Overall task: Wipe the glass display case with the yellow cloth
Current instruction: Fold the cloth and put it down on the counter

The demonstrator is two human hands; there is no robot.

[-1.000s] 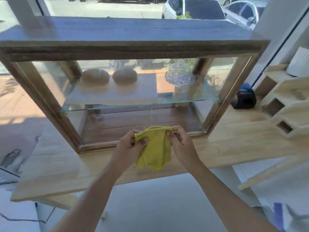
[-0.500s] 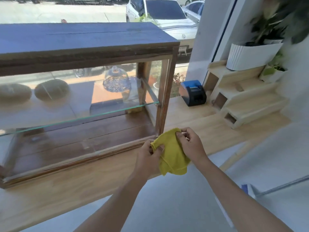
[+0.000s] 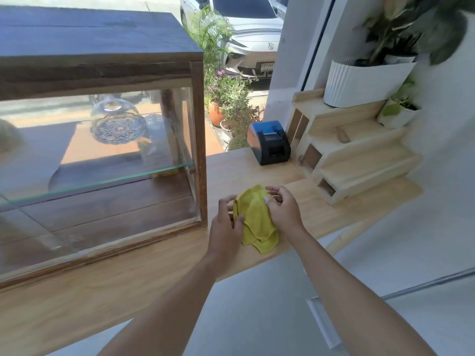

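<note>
The glass display case [image 3: 198, 140], framed in dark wood, stands on the left of a light wooden counter [image 3: 128, 273]. Inside it are a glass shelf and a cut-glass domed dish [image 3: 118, 124]. The yellow cloth [image 3: 255, 217] hangs bunched between my two hands, just right of the case's front right corner and above the counter's front edge. My left hand [image 3: 227, 227] pinches the cloth's left side with thumb and fingers. Over the cloth's upper right side my right hand [image 3: 284, 209] curls its fingers in a grip. The cloth does not touch the glass.
A black and blue receipt printer [image 3: 270, 142] sits at the back of the counter. A stepped wooden stand [image 3: 354, 155] on the right carries a white ribbed plant pot [image 3: 359, 80] and a small plant. Through the window are parked cars and potted plants.
The view has swung to the right, so the case now sits at the left. Both hands with the cloth have moved from the case's front to beyond its right corner.
</note>
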